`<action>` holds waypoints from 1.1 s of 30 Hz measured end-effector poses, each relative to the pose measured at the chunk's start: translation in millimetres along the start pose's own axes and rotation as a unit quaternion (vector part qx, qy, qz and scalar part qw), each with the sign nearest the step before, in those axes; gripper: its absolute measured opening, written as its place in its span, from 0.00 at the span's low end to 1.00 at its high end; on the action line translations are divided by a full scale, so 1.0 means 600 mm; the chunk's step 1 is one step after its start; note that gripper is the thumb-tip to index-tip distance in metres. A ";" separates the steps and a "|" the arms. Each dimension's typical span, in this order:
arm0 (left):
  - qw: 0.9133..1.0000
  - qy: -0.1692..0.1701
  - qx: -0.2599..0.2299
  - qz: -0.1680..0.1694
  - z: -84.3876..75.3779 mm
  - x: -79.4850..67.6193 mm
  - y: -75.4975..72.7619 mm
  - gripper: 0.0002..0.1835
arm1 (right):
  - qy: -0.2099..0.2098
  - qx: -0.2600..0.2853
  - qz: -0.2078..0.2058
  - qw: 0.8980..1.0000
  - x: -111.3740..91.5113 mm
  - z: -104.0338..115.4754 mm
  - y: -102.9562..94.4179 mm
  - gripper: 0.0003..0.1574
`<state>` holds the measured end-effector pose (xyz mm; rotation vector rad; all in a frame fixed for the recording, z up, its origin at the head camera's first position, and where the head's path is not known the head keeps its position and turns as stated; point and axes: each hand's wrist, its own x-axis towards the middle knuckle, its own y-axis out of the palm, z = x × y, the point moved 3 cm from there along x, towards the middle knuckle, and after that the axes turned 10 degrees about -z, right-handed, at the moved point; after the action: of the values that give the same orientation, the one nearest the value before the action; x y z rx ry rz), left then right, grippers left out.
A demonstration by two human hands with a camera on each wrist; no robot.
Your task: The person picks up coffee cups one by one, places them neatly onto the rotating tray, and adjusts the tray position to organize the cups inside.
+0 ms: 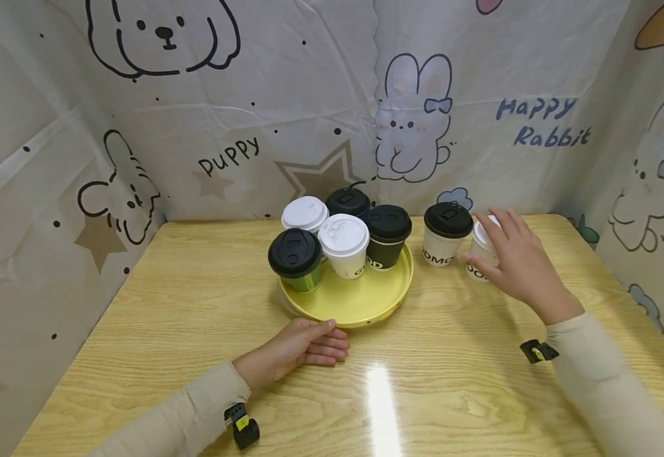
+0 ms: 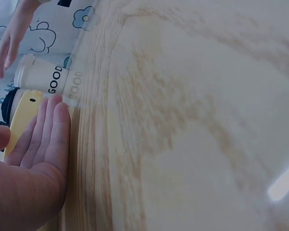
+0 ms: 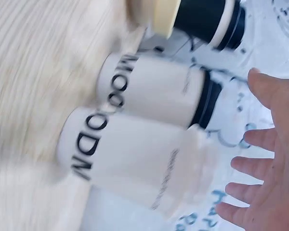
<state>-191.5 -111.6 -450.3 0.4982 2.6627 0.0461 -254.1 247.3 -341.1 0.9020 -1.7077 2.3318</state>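
My left hand [image 1: 303, 349] is at the near edge of a round yellow tray [image 1: 355, 311], fingers straight and thumb by the rim; whether it touches is hard to tell. Five lidded paper cups crowd the tray: a green cup with a black lid [image 1: 294, 259], a front white cup [image 1: 345, 244], a black cup [image 1: 388, 235], and behind them a white-lidded cup [image 1: 305, 214] and a black-lidded cup [image 1: 348, 202]. My right hand [image 1: 517, 263], fingers spread, is beside a white-lidded white cup [image 3: 135, 159] standing on the table. The right wrist view shows a gap between them.
Left of that cup, off the tray, stands a white cup with a black lid [image 1: 448, 235]. The wooden table [image 1: 195, 298] meets a cartoon-printed cloth [image 1: 320, 95] at the back and sides. Light glares off the tabletop near the front.
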 end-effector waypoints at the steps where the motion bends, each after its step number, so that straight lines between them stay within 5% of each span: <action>1: 1.000 -0.001 0.000 0.000 0.000 0.000 0.000 0.28 | 0.012 0.000 0.007 1.000 0.001 -0.008 0.001 0.47; 11: 1.000 0.000 -0.005 -0.002 -0.001 -0.001 0.000 0.27 | 0.113 0.066 0.080 0.988 0.013 -0.063 0.018 0.53; 33: 1.000 -0.003 -0.010 -0.001 0.000 -0.002 0.000 0.28 | 0.106 0.071 0.085 0.988 0.019 -0.087 0.027 0.52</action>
<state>-190.3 -111.8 -449.9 0.4889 2.6543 0.0691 -290.4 285.5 -358.5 0.5218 -1.6067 2.5783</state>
